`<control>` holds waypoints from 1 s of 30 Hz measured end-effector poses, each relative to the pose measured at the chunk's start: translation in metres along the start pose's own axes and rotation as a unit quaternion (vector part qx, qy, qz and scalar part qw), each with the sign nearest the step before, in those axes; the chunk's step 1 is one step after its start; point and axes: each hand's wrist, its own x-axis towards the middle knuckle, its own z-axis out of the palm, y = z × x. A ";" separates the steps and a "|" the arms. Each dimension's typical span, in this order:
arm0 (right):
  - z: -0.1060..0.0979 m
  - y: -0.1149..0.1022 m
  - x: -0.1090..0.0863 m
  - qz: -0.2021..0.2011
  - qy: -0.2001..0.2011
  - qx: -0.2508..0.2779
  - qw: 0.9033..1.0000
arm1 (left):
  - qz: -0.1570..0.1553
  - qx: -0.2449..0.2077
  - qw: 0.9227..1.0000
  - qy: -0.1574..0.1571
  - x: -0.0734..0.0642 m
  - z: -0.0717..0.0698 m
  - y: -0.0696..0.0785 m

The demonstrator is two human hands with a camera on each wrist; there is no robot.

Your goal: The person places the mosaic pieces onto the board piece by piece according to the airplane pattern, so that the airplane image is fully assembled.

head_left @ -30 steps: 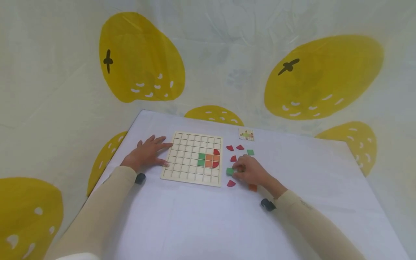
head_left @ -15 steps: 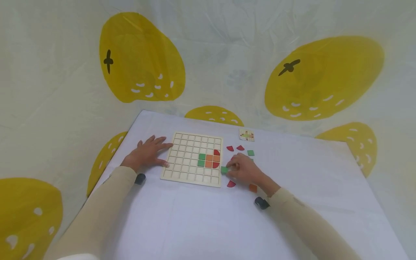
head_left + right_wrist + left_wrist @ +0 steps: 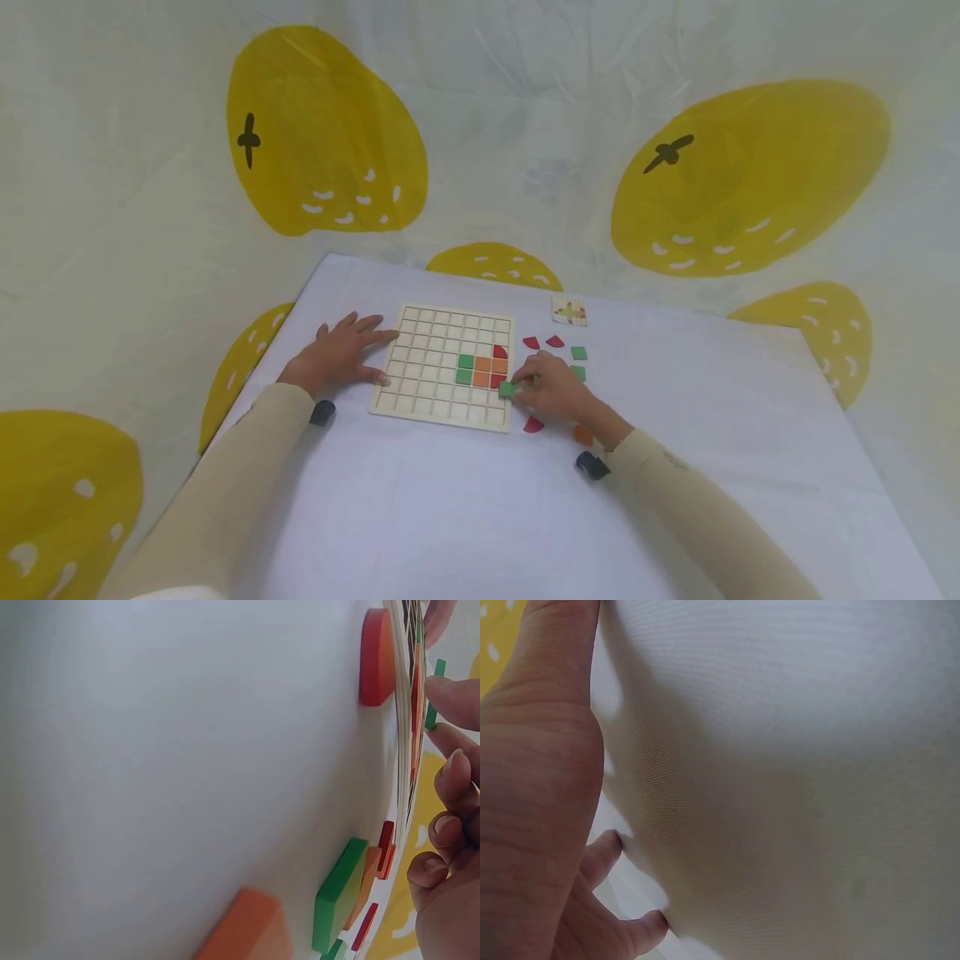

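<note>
My right hand pinches a green square tile between thumb and fingertip, over the right rim of a pale wooden grid board. In the right wrist view the held tile stands edge-on above the board. Two green squares, several orange squares and two red quarter-circle pieces lie in the board's right-hand cells. My left hand rests at the board's left side, fingers spread, with thumb and index fingertip at the rim.
Right of the board lie red quarter-circles, green squares and an orange square. A small pattern card lies behind them. The white-covered table ends at the back against a fruit-printed cloth.
My right hand has moved left, carrying the green square tile from among the loose pieces to the board's right rim. My left hand has stayed put.
</note>
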 end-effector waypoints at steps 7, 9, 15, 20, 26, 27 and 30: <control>0.000 -0.006 0.005 -0.002 -0.002 0.001 1.000 | 0.001 0.000 1.000 0.003 -0.001 0.001 -0.001; 0.001 -0.009 0.007 0.002 -0.002 0.002 1.000 | 0.001 -0.003 1.000 0.003 -0.002 -0.001 0.000; 0.002 -0.016 0.012 0.024 -0.008 0.012 1.000 | -0.003 -0.005 1.000 -0.004 -0.001 -0.002 0.000; 0.003 -0.019 0.018 0.022 -0.010 0.019 1.000 | -0.007 -0.006 1.000 -0.003 0.001 -0.001 -0.001; 0.006 -0.021 0.023 0.009 -0.009 0.024 1.000 | -0.007 -0.007 1.000 -0.003 0.001 -0.001 -0.001; 0.006 -0.022 0.024 0.006 -0.007 0.025 1.000 | -0.007 -0.007 1.000 -0.003 0.000 -0.001 -0.001; 0.007 -0.024 0.027 -0.006 -0.005 0.020 1.000 | -0.008 -0.007 1.000 -0.005 0.001 -0.001 -0.001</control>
